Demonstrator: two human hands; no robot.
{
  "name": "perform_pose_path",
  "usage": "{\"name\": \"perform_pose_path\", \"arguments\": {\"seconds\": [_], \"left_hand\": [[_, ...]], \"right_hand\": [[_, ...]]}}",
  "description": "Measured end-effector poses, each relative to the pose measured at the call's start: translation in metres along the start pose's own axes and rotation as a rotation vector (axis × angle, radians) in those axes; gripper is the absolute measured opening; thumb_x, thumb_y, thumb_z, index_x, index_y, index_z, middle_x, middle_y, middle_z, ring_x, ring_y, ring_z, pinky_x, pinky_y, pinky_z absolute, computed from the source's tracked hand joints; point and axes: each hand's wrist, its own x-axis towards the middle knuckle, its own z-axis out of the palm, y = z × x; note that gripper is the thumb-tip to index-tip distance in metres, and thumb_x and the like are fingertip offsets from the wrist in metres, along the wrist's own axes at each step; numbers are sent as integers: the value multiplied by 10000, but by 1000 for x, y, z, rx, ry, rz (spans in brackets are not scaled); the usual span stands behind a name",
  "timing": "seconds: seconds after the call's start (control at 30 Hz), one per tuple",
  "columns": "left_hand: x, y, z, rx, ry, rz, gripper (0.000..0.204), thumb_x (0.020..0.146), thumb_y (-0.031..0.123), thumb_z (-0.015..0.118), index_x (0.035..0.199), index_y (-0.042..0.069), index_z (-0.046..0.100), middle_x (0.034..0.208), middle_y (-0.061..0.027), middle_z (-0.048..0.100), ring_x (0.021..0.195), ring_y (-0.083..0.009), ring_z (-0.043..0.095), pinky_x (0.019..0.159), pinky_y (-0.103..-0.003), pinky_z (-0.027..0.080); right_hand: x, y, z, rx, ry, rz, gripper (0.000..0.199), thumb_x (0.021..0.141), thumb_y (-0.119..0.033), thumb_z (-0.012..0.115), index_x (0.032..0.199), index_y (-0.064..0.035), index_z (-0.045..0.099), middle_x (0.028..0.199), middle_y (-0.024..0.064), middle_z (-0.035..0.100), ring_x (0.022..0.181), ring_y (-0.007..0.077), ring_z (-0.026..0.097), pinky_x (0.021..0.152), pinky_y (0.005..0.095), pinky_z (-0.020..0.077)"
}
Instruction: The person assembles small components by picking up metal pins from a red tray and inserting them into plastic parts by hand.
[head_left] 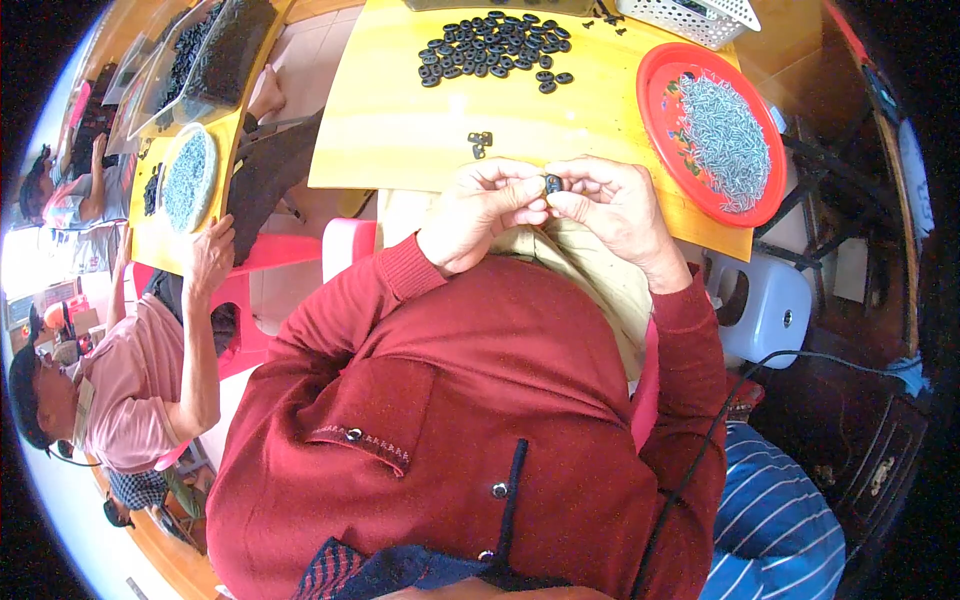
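Between my two hands, just over the near edge of the yellow table, is a small black oval plastic piece with holes in its face. My left hand pinches it from one side, thumb against fingers. My right hand grips it from the other side with thumb and fingertips. A few small black blocks lie on the table just beyond my left hand. Farther back spreads a pile of similar black oval pieces. Whether a screw is also between my fingers cannot be seen.
A red plate heaped with silvery screws stands at the right. Behind it is a white perforated basket. A blue stool is at the right. On the left, a person in pink sits at another yellow table with a bowl of screws.
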Motion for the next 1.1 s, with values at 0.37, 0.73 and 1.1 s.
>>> {"name": "perform_pose_path", "arguments": {"seconds": [0.37, 0.73, 1.1], "left_hand": [[-1, -1, 1, 6, 35, 26, 138, 881, 60, 600, 1017, 32, 604, 908, -70, 650, 799, -136, 627, 734, -275, 551], [0, 0, 0, 2, 21, -8, 140, 877, 57, 604, 1013, 28, 624, 918, -74, 658, 801, -143, 634, 749, -279, 555], [0, 2, 0, 1, 20, -33, 165, 876, 57, 604, 1031, 2, 620, 916, -83, 660, 808, -138, 636, 739, -254, 559]], "right_hand": [[0, 3, 6, 5, 89, -24, 150, 833, -19, 633, 977, 21, 630, 795, -6, 600, 705, 53, 563, 637, 210, 482], [0, 1, 2, -13, 28, 8, 193, 829, -42, 641, 1012, 19, 636, 841, 24, 639, 735, 80, 598, 672, 228, 507], [1, 6, 2, 44, 12, -19, 198, 845, -47, 622, 1024, 38, 633, 830, 38, 650, 705, 77, 592, 648, 219, 496]]}}
